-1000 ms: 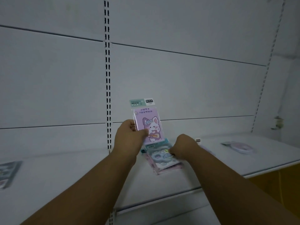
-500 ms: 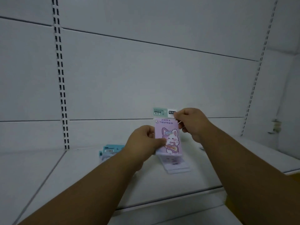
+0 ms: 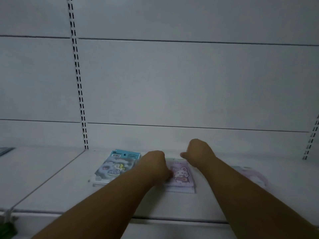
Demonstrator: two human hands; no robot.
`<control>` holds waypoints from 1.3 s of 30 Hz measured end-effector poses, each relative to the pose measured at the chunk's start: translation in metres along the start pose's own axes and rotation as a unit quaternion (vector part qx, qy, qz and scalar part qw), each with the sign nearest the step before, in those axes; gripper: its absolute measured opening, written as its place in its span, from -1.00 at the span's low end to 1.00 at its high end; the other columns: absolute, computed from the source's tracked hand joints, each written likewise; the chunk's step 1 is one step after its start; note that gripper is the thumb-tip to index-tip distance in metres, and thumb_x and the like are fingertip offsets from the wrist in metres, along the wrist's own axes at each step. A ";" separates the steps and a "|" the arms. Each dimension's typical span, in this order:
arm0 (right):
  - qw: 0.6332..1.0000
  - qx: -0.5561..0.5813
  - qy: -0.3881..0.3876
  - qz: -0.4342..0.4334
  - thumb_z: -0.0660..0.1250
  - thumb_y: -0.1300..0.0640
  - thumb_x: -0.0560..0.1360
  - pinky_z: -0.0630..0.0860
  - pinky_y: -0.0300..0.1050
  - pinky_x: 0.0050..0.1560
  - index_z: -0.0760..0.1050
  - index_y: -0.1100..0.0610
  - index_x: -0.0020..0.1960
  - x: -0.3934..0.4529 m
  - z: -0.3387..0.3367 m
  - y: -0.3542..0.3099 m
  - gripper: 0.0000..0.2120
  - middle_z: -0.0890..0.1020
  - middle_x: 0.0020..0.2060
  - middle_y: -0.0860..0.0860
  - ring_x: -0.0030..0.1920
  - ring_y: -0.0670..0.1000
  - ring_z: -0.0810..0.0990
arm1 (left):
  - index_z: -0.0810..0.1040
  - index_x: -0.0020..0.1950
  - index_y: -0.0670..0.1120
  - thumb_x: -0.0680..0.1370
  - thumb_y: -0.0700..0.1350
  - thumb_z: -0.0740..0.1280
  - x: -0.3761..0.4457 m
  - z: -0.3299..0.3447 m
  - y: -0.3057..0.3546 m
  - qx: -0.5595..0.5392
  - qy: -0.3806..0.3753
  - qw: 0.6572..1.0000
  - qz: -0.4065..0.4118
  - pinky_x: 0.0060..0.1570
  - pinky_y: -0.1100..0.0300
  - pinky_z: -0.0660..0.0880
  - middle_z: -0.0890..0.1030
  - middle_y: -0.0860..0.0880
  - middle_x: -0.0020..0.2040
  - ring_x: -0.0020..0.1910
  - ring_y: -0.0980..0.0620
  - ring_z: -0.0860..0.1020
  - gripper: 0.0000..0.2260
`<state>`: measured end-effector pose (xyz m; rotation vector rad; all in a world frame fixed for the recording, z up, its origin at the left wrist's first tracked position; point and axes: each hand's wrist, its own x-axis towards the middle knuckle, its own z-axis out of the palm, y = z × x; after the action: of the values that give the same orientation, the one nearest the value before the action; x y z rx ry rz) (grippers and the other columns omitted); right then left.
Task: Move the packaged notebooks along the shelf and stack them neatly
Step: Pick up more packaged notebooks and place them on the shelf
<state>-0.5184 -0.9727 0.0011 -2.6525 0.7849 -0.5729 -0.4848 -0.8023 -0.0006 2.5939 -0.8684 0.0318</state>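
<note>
A pink packaged notebook (image 3: 181, 175) with a bunny on its cover lies flat on top of a small pile on the white shelf (image 3: 51, 190). My left hand (image 3: 156, 167) grips its left edge. My right hand (image 3: 198, 153) is curled at its far top edge, pinching the header; the fingertips are hidden. A blue packaged notebook pile (image 3: 115, 167) lies just left of the pink one, partly behind my left forearm. Another pale pink package (image 3: 251, 175) lies flat to the right, partly behind my right forearm.
A slotted upright (image 3: 78, 87) runs down the white back panel to the shelf at the left; another upright (image 3: 311, 140) stands at the far right. A dark package corner (image 3: 6, 150) shows at the far left edge. The shelf's front lip (image 3: 172, 219) crosses below my forearms.
The pink notebook, held upright in both hands before, now lies flat on the pile. Both hands came down with it. The view has shifted, so the blue pile now sits beside it.
</note>
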 end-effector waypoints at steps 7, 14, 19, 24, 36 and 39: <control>0.977 0.059 0.099 -0.179 0.38 -0.01 0.45 0.49 -0.11 -0.06 0.46 0.04 0.15 -0.017 -0.014 -0.062 -0.69 0.53 0.06 0.03 -0.04 0.01 0.54 | 0.49 0.14 0.02 0.49 0.11 0.38 -0.012 -0.022 -0.026 0.046 0.110 0.992 0.043 -0.11 0.17 0.41 0.59 0.02 0.04 -0.11 0.07 0.47 -0.70; 0.938 0.035 0.111 -0.327 0.32 -0.09 0.45 0.51 0.00 0.02 0.35 -0.02 0.22 -0.063 -0.016 -0.222 -0.61 0.48 0.12 0.03 0.03 0.06 0.50 | 0.52 0.13 0.08 0.47 0.18 0.36 -0.071 -0.105 -0.167 0.076 0.201 0.976 -0.039 -0.07 0.19 0.53 0.58 0.07 0.00 -0.10 0.08 0.53 -0.70; 0.924 0.038 0.069 -0.375 0.28 -0.09 0.47 0.47 0.04 0.03 0.33 0.03 0.25 -0.111 0.031 -0.368 -0.59 0.47 0.12 0.07 0.03 0.13 0.52 | 0.52 0.17 0.06 0.49 0.19 0.31 -0.147 -0.166 -0.318 0.106 0.212 0.962 -0.135 0.00 0.12 0.52 0.59 0.04 0.06 -0.02 0.04 0.55 -0.67; 0.921 0.049 0.027 -0.386 0.26 -0.06 0.46 0.51 0.04 0.02 0.35 0.07 0.24 -0.140 0.080 -0.481 -0.60 0.46 0.12 0.10 0.03 0.15 0.52 | 0.51 0.18 0.05 0.51 0.15 0.30 -0.184 -0.202 -0.424 0.096 0.215 0.953 -0.191 0.02 0.09 0.54 0.56 0.01 0.08 -0.02 0.03 0.54 -0.69; 0.940 -0.017 0.013 -0.340 0.27 -0.12 0.45 0.46 -0.02 -0.09 0.39 0.07 0.18 -0.080 0.186 -0.601 -0.60 0.48 0.08 0.10 -0.01 0.15 0.52 | 0.50 0.16 0.03 0.50 0.15 0.27 -0.101 -0.233 -0.576 0.112 0.199 0.962 -0.152 0.06 0.07 0.48 0.56 -0.02 0.11 0.09 -0.06 0.53 -0.69; 0.948 -0.043 -0.016 -0.316 0.28 -0.15 0.45 0.46 -0.01 -0.06 0.38 0.07 0.20 -0.063 0.209 -0.625 -0.57 0.47 0.12 0.12 0.03 0.16 0.52 | 0.51 0.15 0.01 0.50 0.14 0.28 -0.080 -0.242 -0.610 0.115 0.191 0.964 -0.142 0.05 0.09 0.48 0.56 -0.04 0.11 0.10 -0.08 0.52 -0.70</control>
<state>-0.1924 -0.3986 0.0524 -2.9685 -0.0827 -0.6474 -0.1690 -0.2219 -0.0140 2.7620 -0.3671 0.5621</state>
